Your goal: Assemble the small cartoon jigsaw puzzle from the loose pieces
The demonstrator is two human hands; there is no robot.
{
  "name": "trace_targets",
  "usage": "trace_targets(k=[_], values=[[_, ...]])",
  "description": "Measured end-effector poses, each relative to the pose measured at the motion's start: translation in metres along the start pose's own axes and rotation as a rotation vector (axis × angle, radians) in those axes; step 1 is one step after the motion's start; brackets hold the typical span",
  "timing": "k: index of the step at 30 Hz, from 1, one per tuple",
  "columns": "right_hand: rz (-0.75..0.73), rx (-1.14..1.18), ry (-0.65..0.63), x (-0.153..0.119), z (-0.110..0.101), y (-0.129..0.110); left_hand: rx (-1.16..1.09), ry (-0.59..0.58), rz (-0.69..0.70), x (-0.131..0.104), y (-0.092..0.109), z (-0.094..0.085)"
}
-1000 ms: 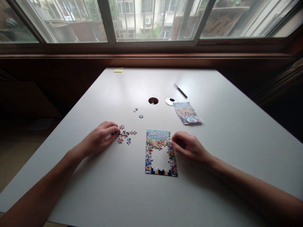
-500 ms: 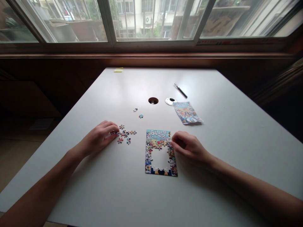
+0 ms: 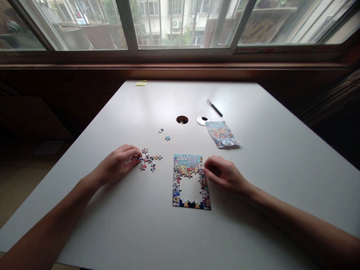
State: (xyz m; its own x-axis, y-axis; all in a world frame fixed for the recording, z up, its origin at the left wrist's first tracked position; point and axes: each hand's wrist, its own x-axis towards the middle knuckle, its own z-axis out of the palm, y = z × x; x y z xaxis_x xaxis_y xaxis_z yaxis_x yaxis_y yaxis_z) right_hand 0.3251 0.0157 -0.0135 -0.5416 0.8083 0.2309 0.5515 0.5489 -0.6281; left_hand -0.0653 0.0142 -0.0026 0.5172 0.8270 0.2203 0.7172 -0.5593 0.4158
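Observation:
A partly assembled jigsaw puzzle (image 3: 191, 160) lies flat on the white table, its colourful border joined around a bare pale middle. Left of it is a loose cluster of jigsaw pieces (image 3: 147, 159). At the cluster's left side rests my left hand (image 3: 122, 161), thumb and fingers pinched together around a jigsaw piece that they mostly hide. My right hand (image 3: 222, 171) sits at the puzzle's upper right edge with curled fingers, the fingertips touching that edge. Whether anything is between those fingertips is hidden.
Two loose pieces, one pale (image 3: 161, 131) and one blue (image 3: 167, 138), lie beyond the cluster. Farther back are a round cable hole (image 3: 182, 120), its metal cover (image 3: 201, 120), a printed picture sheet (image 3: 223, 134) and a dark pen (image 3: 215, 107). Yellow sticky paper (image 3: 141, 83) marks the far edge.

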Motion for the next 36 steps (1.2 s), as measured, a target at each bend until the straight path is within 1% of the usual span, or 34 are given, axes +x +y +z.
trace_targets(k=[20,36], values=[[-0.005,0.002,-0.002,-0.0013,-0.0007,-0.0014,0.012,0.020,0.043,0.0001,-0.0023,0.0014],[-0.021,0.000,-0.002,0.0004,0.0000,-0.0018,0.018,0.023,0.042,-0.0003,-0.0011,0.0008]])
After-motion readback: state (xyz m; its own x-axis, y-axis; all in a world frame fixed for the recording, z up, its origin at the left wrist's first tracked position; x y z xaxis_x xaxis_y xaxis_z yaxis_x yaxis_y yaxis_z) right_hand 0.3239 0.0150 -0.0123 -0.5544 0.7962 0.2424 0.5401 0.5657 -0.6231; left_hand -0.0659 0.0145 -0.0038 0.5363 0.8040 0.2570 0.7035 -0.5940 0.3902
